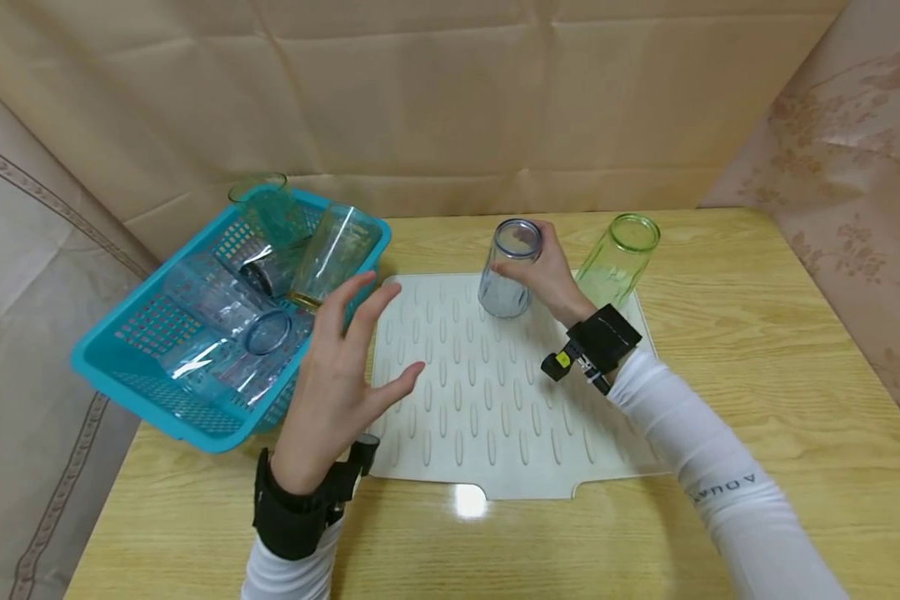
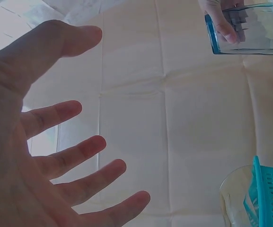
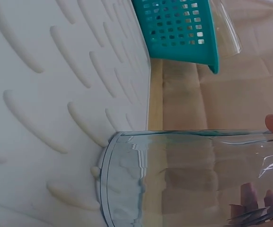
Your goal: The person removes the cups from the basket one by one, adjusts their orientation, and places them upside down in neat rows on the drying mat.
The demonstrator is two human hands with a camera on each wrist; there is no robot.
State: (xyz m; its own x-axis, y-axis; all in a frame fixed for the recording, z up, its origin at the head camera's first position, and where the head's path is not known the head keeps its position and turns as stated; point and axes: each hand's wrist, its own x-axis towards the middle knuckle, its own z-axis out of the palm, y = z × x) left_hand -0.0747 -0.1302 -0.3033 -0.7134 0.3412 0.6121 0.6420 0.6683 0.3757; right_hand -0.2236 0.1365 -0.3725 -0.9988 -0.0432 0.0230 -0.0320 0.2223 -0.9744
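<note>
My right hand [image 1: 543, 271] holds a clear bluish drinking glass [image 1: 504, 283] by its upper part, thumb on one side and fingers on the other. The glass stands on the white ridged mat [image 1: 457, 417]; in the right wrist view, the lower end of the same glass [image 3: 193, 175] meets the mat. Over the mat's left edge, near the basket, my left hand [image 1: 337, 375] is raised with fingers spread, touching nothing. The left wrist view shows these apart fingers [image 2: 79, 179] too. A green-tinted glass [image 1: 618, 258] stands on the mat's right back part, beyond the right wrist.
At the left, a blue plastic basket [image 1: 150, 408] holds several glasses, among them a yellowish glass [image 1: 333, 250], a green glass [image 1: 270, 208] and a clear bluish glass [image 1: 225, 304]. Everything rests on a wooden table [image 1: 757, 375], with a beige cloth [image 1: 435, 100] hanging behind.
</note>
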